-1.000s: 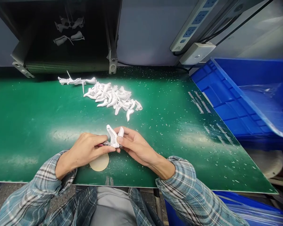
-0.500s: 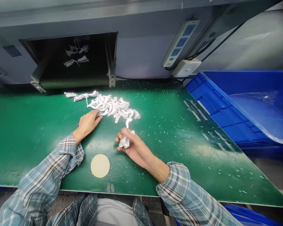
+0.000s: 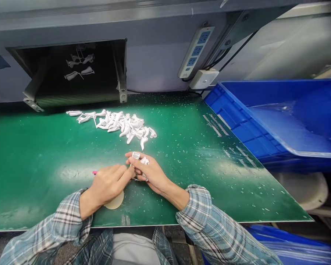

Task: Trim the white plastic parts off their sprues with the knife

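- The left hand (image 3: 107,186) and the right hand (image 3: 149,173) have come back together at the front of the bench; half a second ago they lay apart, with the left one out beside the pile
- The right hand's thumb and fingers are pressed together in a pinch on a white moulded plastic part (image 3: 136,155), which now sits up at the fingertips instead of bunched against the palm; only pale pieces of it show between the fingers, so its full shape is hidden
- The left hand's fingers are curled closed around a pink-handled tool (image 3: 94,172), whose pink end sticks out past the hand; its tip is hidden, and I cannot tell whether it touches the part
- The left hand lies partly over a round tan disc (image 3: 116,202), close to the mat's front edge
- Beyond the hands lies a loose pile of white moulded parts (image 3: 121,125) on the green bench mat (image 3: 30,198), with small pale flecks scattered across the surface
- To the right of the mat stands a blue plastic crate (image 3: 237,125), and a power strip (image 3: 195,51) is fixed to the wall behind
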A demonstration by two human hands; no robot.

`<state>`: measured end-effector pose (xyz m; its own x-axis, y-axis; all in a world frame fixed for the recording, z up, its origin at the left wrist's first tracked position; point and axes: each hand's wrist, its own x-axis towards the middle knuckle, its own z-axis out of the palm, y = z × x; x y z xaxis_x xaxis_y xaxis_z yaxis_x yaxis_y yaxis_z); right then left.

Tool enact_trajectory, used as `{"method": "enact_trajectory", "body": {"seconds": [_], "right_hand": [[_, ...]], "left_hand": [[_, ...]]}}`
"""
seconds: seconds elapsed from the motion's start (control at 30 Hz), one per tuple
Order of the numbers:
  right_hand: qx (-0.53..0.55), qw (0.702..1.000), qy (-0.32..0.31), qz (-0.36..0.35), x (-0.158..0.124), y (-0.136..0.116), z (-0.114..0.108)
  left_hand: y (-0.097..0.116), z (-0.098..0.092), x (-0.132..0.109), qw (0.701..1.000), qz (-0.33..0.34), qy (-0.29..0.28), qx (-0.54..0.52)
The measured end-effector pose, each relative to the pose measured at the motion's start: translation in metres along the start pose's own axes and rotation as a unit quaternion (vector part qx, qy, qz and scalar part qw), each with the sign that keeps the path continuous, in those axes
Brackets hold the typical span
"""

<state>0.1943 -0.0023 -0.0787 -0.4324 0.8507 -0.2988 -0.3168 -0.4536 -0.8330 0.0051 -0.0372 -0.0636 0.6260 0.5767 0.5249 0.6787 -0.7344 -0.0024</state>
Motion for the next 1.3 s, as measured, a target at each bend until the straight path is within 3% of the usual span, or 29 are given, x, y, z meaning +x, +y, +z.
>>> {"method": "enact_trajectory", "body": {"seconds": [0.1,0.2,0.47,0.63,0.87,1.3], "right_hand": [[-0.158,0.981,0.005,-0.109,-0.003,-0.003,-0.003],[-0.294,0.925,-0.015,-0.241,-0.006,-0.004,-0.007],[-0.375,0.835,-0.033,-0.402,-0.007,0.003,-0.013],[-0.383,0.812,-0.039,-0.438,-0.008,0.002,-0.014],[-0.409,0.786,-0.014,-0.464,-0.009,0.0,-0.012],[-0.43,0.777,0.001,-0.461,-0.012,0.002,-0.012]], "left_hand": [[-0.005,-0.002,0.001,0.991,-0.078,0.004,-0.104],[-0.014,-0.004,0.0,0.976,-0.156,-0.019,-0.152],[-0.013,-0.005,-0.004,0.944,-0.202,-0.101,-0.242],[-0.011,-0.006,-0.004,0.924,-0.214,-0.119,-0.294],[-0.009,-0.006,-0.006,0.92,-0.204,-0.121,-0.312],[-0.011,-0.005,-0.005,0.914,-0.181,-0.132,-0.337]]}}
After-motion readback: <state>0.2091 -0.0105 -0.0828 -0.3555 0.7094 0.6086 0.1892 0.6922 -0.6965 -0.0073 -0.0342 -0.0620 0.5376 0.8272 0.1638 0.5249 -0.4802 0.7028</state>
